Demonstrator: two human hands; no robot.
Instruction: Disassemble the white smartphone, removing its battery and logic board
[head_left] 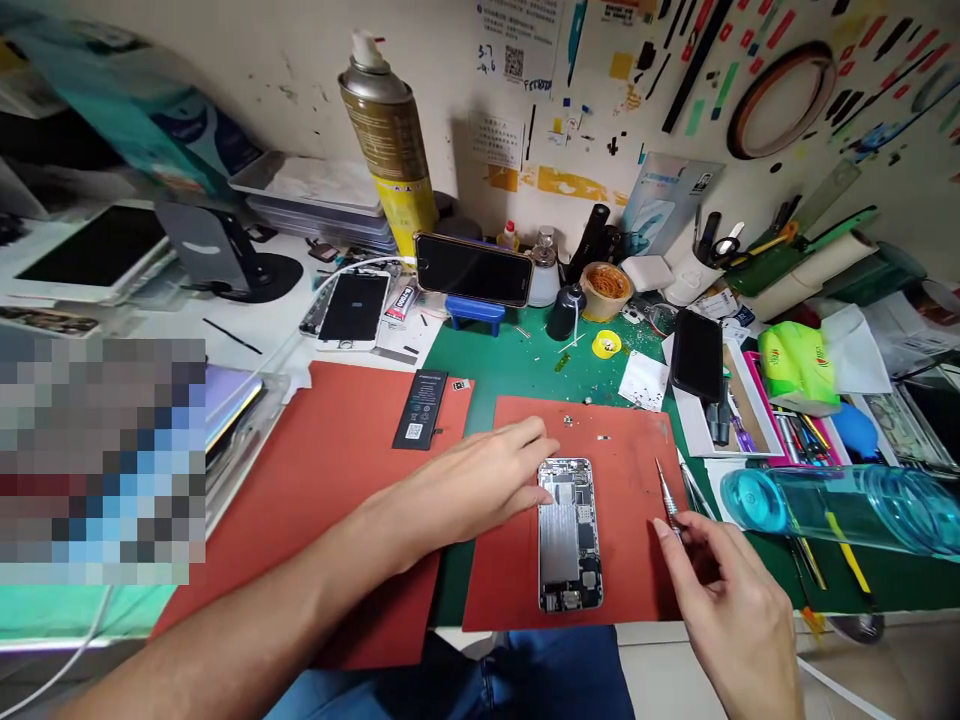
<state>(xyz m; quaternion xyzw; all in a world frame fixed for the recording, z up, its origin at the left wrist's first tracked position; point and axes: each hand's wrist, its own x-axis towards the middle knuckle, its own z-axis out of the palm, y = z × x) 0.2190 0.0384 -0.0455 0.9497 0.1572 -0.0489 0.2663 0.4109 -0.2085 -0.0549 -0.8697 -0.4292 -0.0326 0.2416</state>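
An opened phone body (568, 535) lies face up on the right red mat (622, 450), its inner parts showing. My left hand (480, 480) rests on the mat at the phone's upper left corner, fingers stretched toward it. My right hand (724, 600) is closed in a pinch on a thin screwdriver (666, 495), whose tip points up and away beside the phone's right edge. A black phone battery (420, 408) lies apart on the left red mat (330, 470). Tiny screws (568, 420) sit on the mat above the phone.
A phone (472, 268) stands on a blue holder, with a detached screen (354, 308) to its left. A spray can (390, 150) stands by the wall. A clear blue bottle (840, 505) lies at right, near a tool tray (750, 415) and green packet (799, 362). A tablet (90, 250) sits far left.
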